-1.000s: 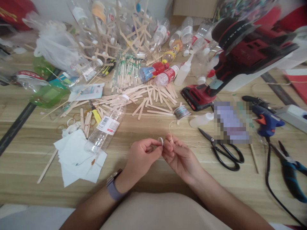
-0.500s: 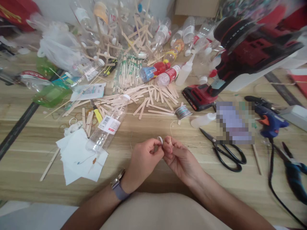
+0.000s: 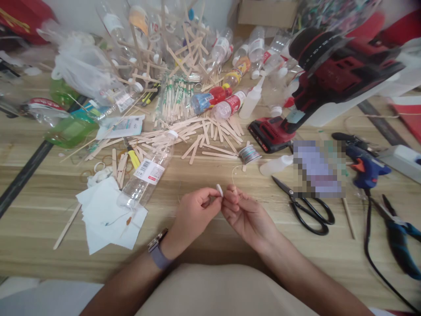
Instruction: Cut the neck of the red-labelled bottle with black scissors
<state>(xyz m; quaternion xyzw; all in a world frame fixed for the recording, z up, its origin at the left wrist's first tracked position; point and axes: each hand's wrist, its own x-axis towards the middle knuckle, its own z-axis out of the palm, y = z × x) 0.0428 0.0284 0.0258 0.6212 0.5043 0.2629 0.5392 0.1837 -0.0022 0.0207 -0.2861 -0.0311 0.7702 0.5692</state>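
Observation:
My left hand [image 3: 199, 210], with a watch on its wrist, pinches a small white bottle cap [image 3: 219, 190] between thumb and fingers. Close beside it, my right hand [image 3: 247, 215] is closed on the end of a thin pale string [image 3: 234, 174]. That string curves up toward a spool of cord [image 3: 250, 154] lying on the table. To the left, a clear plastic bottle [image 3: 149, 171] with a white label lies on its side. Black-handled scissors [image 3: 304, 207] rest to the right of my hands.
Wooden sticks [image 3: 210, 129] are scattered across the middle, with many bottles behind them. A red cordless drill [image 3: 325, 79], a blue glue gun [image 3: 366, 169] and pliers [image 3: 399, 237] occupy the right. White paper [image 3: 112, 219] lies at left; a small squeeze bottle [image 3: 275, 166] lies near the scissors.
My left hand has shifted slightly and the white cap now shows a little lower and more fully. My right hand stays close to it, still on the string. The view has moved slightly.

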